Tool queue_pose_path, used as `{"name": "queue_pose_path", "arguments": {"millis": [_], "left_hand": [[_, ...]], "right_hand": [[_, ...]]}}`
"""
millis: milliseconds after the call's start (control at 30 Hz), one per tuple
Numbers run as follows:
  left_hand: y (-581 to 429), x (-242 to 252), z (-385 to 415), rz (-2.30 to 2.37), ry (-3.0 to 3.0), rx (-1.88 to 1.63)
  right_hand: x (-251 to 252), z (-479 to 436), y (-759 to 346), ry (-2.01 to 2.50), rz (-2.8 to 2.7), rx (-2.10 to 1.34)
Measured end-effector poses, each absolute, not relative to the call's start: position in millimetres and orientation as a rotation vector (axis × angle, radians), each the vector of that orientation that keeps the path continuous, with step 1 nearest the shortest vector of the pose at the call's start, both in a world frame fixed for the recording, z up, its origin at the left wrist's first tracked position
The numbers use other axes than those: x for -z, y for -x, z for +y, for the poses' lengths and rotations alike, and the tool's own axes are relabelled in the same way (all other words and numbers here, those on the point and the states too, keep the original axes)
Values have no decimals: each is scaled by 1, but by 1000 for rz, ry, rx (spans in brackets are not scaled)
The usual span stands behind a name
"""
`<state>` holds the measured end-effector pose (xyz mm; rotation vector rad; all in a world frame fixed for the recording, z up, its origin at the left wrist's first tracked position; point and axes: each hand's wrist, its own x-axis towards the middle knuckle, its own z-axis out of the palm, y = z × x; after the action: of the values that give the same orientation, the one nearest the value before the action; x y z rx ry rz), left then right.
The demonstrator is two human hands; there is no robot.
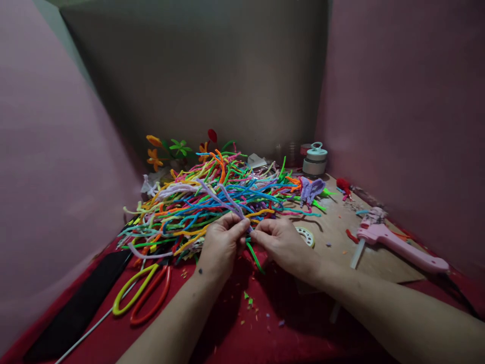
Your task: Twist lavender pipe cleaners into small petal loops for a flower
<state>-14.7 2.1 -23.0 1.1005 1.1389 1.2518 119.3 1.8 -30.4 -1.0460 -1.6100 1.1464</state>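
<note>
A big heap of pipe cleaners [212, 202] in many colours lies on the red cloth in front of me. My left hand [222, 242] and my right hand [282, 242] meet just in front of the heap. Both pinch a lilac pipe cleaner [231, 199] that runs up and back over the pile. A green pipe cleaner [254, 257] pokes out below, between the two hands; whether either hand holds it I cannot tell.
Scissors with yellow and orange handles [142, 293] lie at left beside a black flat object [81, 303]. A pink glue gun [397, 245] rests on a brown board [341, 227] at right. Tape rolls [314, 161] and finished pipe-cleaner flowers [170, 149] stand at the back. Pink walls close in.
</note>
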Motion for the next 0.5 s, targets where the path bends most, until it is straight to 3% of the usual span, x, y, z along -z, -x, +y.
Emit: {"name": "queue_pose_path", "arguments": {"millis": [267, 500], "left_hand": [[9, 28, 3, 1060, -1040, -1353], [10, 26, 2, 1028, -1008, -1297]], "right_hand": [[39, 6, -115, 1020, -1513, -1337], [40, 6, -121, 1038, -1778, -791]]}}
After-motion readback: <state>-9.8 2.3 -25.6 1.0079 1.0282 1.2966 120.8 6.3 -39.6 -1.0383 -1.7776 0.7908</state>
